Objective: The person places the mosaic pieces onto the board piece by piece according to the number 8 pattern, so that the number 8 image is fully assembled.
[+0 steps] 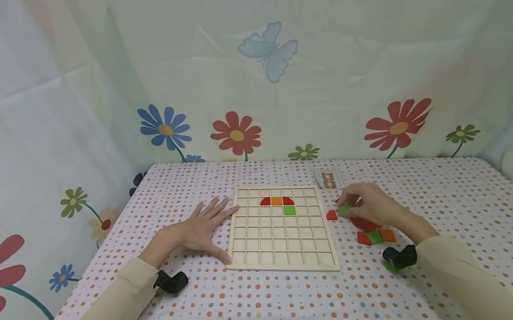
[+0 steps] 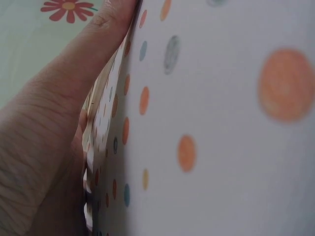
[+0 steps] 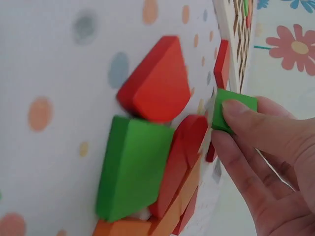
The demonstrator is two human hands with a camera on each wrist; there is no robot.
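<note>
My right hand [image 1: 368,204] pinches a green square tile [image 3: 238,109] between thumb and fingers, to the right of the wooden grid board [image 1: 285,245]. My left hand [image 1: 201,227] lies on the cloth with fingers spread, its thumb and index fingertips at the board's left edge. In the board's upper cells sit a red rounded tile [image 1: 266,201], an orange square [image 1: 277,201], another red rounded tile [image 1: 288,201] and, below that one, a green square [image 1: 289,210]. A loose red rounded tile [image 1: 332,214] lies just off the board's right side.
Under and beside my right forearm lie several loose tiles, among them a red one [image 3: 157,81], a green one [image 3: 135,169] and an orange one [image 1: 388,235]. A patterned card [image 1: 329,179] lies behind the board's far right corner. Dotted cloth [image 1: 245,305] covers the table; a flowered curtain hangs behind.
</note>
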